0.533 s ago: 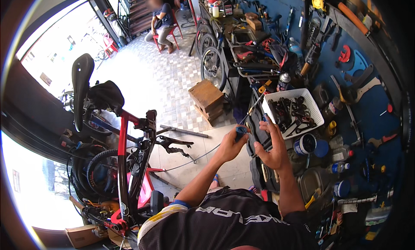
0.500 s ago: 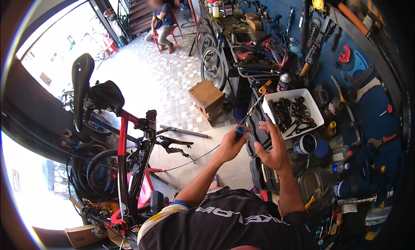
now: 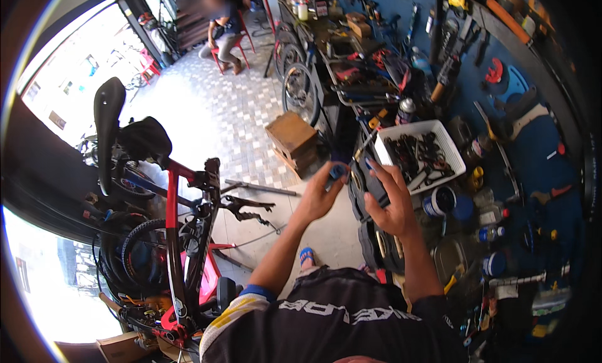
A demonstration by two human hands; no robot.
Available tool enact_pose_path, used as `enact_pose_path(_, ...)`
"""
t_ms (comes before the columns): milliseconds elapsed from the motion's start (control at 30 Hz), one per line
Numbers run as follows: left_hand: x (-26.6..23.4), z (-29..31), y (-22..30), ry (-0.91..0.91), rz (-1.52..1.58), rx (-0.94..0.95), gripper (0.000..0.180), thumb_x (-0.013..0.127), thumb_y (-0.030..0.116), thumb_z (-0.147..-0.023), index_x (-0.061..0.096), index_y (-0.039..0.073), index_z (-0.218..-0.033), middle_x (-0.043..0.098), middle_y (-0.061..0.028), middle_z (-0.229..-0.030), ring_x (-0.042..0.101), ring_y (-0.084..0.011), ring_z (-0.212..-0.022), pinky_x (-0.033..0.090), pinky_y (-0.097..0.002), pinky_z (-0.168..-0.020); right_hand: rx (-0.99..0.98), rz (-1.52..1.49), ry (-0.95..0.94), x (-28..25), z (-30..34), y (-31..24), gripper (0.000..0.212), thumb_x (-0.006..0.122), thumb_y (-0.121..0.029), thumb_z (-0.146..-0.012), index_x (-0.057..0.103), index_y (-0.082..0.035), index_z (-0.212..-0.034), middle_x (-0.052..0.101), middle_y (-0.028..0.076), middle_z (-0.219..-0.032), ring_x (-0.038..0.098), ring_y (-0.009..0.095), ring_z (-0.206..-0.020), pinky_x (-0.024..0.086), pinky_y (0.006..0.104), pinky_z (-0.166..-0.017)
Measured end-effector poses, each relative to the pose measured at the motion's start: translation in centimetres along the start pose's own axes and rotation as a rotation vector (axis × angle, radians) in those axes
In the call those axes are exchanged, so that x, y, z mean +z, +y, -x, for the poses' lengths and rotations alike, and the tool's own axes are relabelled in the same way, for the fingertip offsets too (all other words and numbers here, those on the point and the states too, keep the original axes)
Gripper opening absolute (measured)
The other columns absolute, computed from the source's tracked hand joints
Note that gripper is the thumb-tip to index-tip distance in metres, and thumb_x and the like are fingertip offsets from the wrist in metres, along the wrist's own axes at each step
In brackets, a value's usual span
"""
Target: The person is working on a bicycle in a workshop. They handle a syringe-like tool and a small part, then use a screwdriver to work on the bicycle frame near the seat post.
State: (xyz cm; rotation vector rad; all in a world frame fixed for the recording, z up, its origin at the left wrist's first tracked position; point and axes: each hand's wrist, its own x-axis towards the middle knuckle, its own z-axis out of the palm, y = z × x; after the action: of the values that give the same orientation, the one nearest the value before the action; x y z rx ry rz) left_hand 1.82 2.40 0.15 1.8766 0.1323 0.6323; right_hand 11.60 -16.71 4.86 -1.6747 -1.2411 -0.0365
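My left hand [image 3: 318, 197] is closed round a small blue piece [image 3: 337, 171] that shows between the thumb and fingers. Its kind cannot be made out. Opposite it, my right hand [image 3: 392, 203] has its fingers apart. A tiny blue bit [image 3: 369, 164] shows at its index fingertip; whether it touches the finger is unclear. A thin cable [image 3: 266, 236] runs from beside the bicycle frame toward my left hand, its far part hard to follow. The red and black bicycle frame [image 3: 172, 203] stands at the left, with a black saddle [image 3: 108, 121].
A white basket [image 3: 453, 153] of dark metal parts stands right of my hands, among jars and tools. Tools hang on the blue wall [image 3: 464, 106]. Beyond are a wooden box [image 3: 291, 137], parked bicycles [image 3: 300, 93] and a seated person [image 3: 222, 34]. Metal legs [image 3: 263, 189] cross the floor.
Both hands have shifted slightly left and up in the picture, and the surroundings have shifted left too. My left hand still holds the blue piece. The right hand's fingers remain apart.
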Motion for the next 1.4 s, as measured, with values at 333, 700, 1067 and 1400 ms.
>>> enact_pose_path(333,1.0,-0.1,1.3,-0.042,-0.061,0.016,0.018,0.064,0.009,-0.101,0.061,0.002,-0.116,0.066,-0.0183,-0.099,0.065,-0.0344,-0.090,0.051,-0.0388,-0.080,0.059,-0.004,-0.021,-0.1,1.0,0.2,0.055,0.067,-0.009,-0.083,0.066,-0.008,-0.138,0.052,0.013,-0.123,0.049,0.028,-0.118,0.039,0.0407,-0.106)
enact_pose_path(700,0.5,0.2,1.3,-0.002,-0.447,0.170,0.037,0.066,0.005,-0.086,0.061,0.004,-0.122,0.063,-0.0186,-0.101,0.061,-0.0411,-0.100,0.046,-0.0493,-0.085,-0.113,0.462,-0.022,-0.2,-0.6,-1.4,0.054,0.071,-0.008,-0.077,0.072,-0.018,-0.130,0.053,0.015,-0.120,0.051,0.036,-0.118,0.043,0.0486,-0.104)
enact_pose_path(1067,-0.5,0.7,1.5,-0.036,-0.503,0.135,0.037,0.064,0.006,-0.090,0.058,0.005,-0.126,0.063,-0.0184,-0.107,0.060,-0.0409,-0.105,0.046,-0.0497,-0.091,-0.150,0.435,-0.096,0.0,-1.4,-1.4,0.051,0.075,-0.013,-0.073,0.077,-0.019,-0.124,0.054,0.015,-0.119,0.051,0.036,-0.118,0.043,0.0487,-0.104)
enact_pose_path(1400,-0.8,0.5,1.6,-0.058,-0.497,0.135,0.035,0.063,0.003,-0.089,0.058,0.003,-0.124,0.060,-0.0185,-0.103,0.059,-0.0412,-0.104,0.048,-0.0499,-0.091,-0.180,0.484,-0.150,-0.2,-2.1,-1.1,0.044,0.075,-0.014,-0.073,0.079,-0.018,-0.117,0.055,0.012,-0.119,0.051,0.034,-0.120,0.042,0.0487,-0.105)
